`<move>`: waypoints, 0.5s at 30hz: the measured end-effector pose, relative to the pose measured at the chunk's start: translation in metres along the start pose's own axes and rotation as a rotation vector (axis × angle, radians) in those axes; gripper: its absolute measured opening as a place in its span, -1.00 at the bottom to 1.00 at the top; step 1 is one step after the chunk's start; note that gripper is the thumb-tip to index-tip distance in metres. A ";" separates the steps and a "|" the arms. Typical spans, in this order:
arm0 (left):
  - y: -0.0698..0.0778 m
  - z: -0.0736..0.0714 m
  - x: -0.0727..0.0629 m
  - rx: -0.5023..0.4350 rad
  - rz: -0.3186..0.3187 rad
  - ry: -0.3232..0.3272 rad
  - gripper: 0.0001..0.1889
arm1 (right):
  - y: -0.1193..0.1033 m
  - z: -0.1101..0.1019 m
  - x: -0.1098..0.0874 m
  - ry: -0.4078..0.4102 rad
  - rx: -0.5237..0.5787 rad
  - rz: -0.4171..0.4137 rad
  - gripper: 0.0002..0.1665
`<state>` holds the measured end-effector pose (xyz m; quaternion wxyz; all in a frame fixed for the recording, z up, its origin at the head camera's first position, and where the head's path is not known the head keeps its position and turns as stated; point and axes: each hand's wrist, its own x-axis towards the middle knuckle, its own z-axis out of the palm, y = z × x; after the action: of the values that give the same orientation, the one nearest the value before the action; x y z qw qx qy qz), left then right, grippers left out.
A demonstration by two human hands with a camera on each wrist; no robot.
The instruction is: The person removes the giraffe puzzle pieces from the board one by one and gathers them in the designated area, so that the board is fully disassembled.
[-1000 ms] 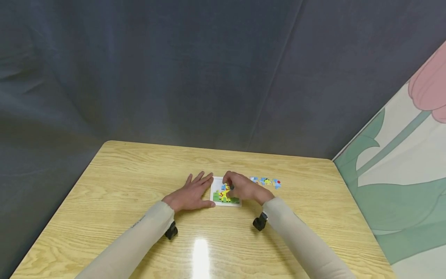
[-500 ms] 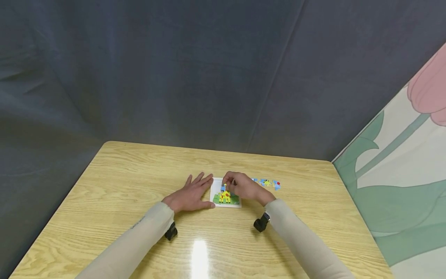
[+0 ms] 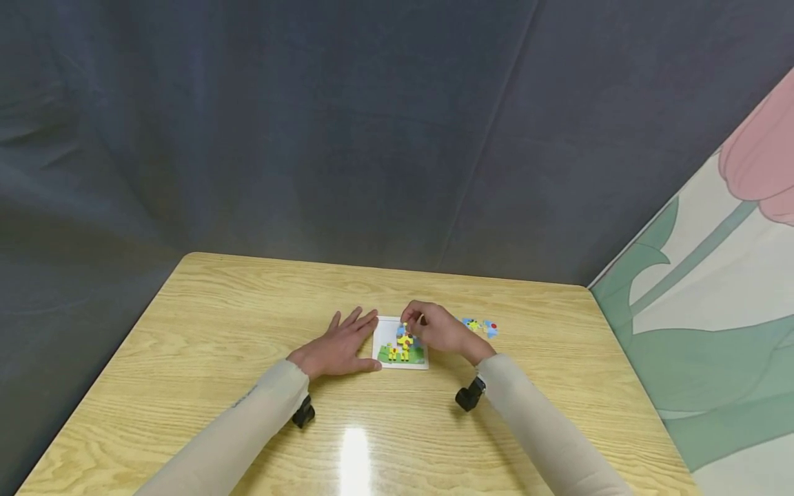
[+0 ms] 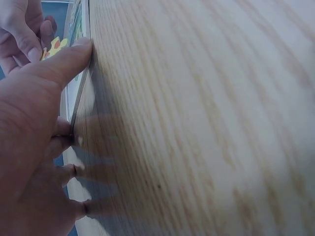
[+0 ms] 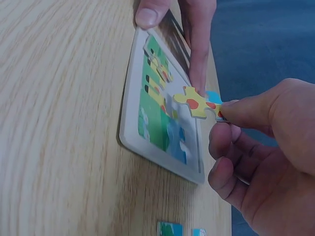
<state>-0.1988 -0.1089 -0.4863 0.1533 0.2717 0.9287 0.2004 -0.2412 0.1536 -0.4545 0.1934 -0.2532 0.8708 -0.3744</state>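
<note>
My left hand lies spread on the table, its thumb and fingertips at the left edge of a white-framed puzzle tray. In the right wrist view, my right hand pinches a jigsaw piece, yellow with red spots and a blue part, between thumb and fingers. It is held tilted over the tray. Beneath it, green jigsaw pieces with yellow giraffe legs line the tray's near side, and a blue piece sits at the right. The left wrist view shows the held piece beyond the left thumb.
Loose jigsaw pieces in blue, yellow and red lie on the wooden table, right of the tray and partly behind the right hand. A dark curtain hangs behind the table. A flower-patterned cloth is on the right.
My right hand has drawn slightly back and to the right. The yellow spotted piece has come away from the giraffe legs, leaving a gap. My left hand has stayed put.
</note>
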 end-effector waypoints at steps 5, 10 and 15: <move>0.000 0.000 0.000 0.002 -0.001 0.000 -0.02 | 0.004 -0.005 -0.005 0.017 0.009 0.005 -0.84; 0.000 0.000 -0.001 0.000 0.003 0.003 -0.02 | 0.013 -0.009 -0.012 0.024 0.021 0.011 -0.83; 0.000 0.001 -0.001 -0.006 0.011 0.009 -0.03 | 0.023 -0.017 -0.022 0.031 0.053 0.021 -0.82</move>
<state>-0.1978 -0.1092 -0.4868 0.1490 0.2753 0.9273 0.2050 -0.2390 0.1897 -0.4574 0.1904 -0.2331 0.8661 -0.3991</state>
